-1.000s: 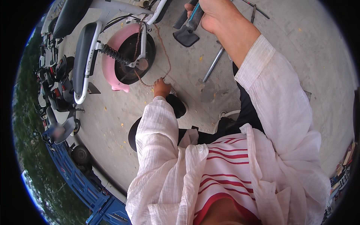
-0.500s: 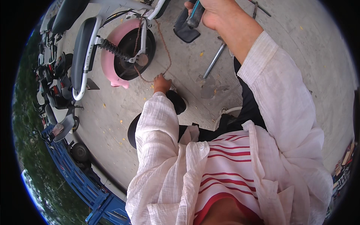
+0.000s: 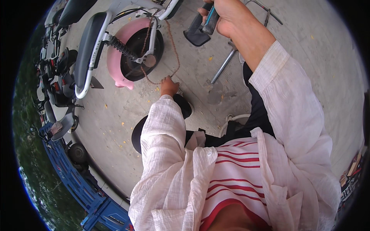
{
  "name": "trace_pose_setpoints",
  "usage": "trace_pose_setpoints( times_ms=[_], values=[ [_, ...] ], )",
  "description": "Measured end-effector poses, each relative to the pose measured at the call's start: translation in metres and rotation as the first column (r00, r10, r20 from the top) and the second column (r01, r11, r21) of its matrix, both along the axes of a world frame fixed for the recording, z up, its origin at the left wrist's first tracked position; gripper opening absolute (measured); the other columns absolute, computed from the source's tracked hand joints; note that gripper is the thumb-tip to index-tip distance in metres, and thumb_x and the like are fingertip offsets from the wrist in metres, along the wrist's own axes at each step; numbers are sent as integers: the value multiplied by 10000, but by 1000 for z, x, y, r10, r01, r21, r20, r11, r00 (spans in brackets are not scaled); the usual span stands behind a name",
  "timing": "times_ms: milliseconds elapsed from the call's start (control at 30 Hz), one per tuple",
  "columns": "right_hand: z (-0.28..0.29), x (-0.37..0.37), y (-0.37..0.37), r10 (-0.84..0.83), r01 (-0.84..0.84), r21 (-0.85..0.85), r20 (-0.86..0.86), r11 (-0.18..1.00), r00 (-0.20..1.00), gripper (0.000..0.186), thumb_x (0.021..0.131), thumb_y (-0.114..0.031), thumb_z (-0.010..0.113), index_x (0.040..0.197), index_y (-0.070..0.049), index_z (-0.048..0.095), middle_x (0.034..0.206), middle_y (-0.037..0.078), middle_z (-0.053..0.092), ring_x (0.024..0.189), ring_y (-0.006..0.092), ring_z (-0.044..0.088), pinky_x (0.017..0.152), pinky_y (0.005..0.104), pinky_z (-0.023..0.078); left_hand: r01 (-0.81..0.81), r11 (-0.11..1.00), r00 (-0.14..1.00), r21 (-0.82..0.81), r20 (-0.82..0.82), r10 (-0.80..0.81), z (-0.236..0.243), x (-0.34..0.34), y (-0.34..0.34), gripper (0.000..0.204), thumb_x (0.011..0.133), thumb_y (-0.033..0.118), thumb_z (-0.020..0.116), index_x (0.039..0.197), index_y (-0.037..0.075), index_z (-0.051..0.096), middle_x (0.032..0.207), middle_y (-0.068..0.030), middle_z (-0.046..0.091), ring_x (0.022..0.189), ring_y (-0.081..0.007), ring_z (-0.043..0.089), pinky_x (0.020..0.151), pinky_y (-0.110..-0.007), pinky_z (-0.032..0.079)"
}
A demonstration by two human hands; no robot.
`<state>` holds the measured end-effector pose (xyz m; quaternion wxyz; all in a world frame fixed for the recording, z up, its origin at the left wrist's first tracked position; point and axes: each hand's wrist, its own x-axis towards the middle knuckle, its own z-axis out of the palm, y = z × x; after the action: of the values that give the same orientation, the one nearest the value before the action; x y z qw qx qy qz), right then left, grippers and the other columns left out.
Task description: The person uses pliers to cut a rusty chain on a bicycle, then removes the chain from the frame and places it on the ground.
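My left hand [image 3: 169,87], low over the ground, is closed on the lower end of a rusty brown chain [image 3: 175,52]. The chain hangs in a long loop beside the small black wheel [image 3: 133,46] of a bike, under its pink mudguard [image 3: 114,57]. Stretched out to the far right of the bike, my right hand [image 3: 225,16] wraps round a tool with a black and teal handle [image 3: 211,24]. The tool's working end lies beyond the upper edge of the picture, so I cannot tell its kind.
A metal T-shaped tool [image 3: 223,66] lies on the concrete near my right arm. Beyond are a black flat part [image 3: 197,37] and a bent dark bar [image 3: 273,14]. Parked scooters [image 3: 58,84] and a blue cart [image 3: 77,192] line the left.
The view has shifted slightly, so the bike and tools sit a little further right. My right hand has come slightly nearer with its tool. My left hand keeps hold of the chain.
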<state>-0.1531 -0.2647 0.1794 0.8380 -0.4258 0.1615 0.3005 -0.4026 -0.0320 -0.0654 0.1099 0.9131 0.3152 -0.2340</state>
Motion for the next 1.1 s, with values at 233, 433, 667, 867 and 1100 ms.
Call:
trace_pose_setpoints(
  times_ms=[233,433,667,867,1100],
  values=[
    [0,-3,3,-3,4,-16,22,1000,1000,77,803,-85,539,780,-12,545,658,90,510,565,200,514,510,332,431,0,1000,1000,10,17,0,0,0,-3,668,744,326,711,1268,-14,474,1305,-221,488,1271,-388,386,1075,-419,314],
    [-2,-6,4,14,-13,-12,33,1000,999,88,809,-93,541,781,-10,550,665,87,514,568,199,517,517,326,438,25,999,999,39,23,-26,-5,-3,1,649,747,339,703,1253,-5,487,1286,-220,505,1254,-384,408,1064,-419,326],
    [-1,-6,3,8,-9,29,36,1000,999,76,816,-74,533,794,-3,545,684,82,513,571,189,517,506,300,439,13,1000,1000,25,7,-13,-8,-1,0,643,752,340,699,1250,-5,482,1304,-216,494,1271,-390,386,1085,-418,293],
    [-1,-5,3,-1,0,15,53,1000,999,72,817,-63,528,796,4,540,702,86,510,572,186,512,501,292,441,0,1000,1000,21,24,-1,-9,-2,0,661,747,339,702,1263,-7,476,1316,-224,481,1282,-400,368,1090,-430,283],
    [-2,-5,2,20,-20,-14,33,1000,999,63,809,-60,527,792,0,539,696,83,509,578,191,516,509,305,445,-11,1000,1000,13,22,11,-10,-1,-3,656,748,326,699,1266,-9,474,1326,-225,471,1295,-397,348,1095,-421,278]
  ],
)
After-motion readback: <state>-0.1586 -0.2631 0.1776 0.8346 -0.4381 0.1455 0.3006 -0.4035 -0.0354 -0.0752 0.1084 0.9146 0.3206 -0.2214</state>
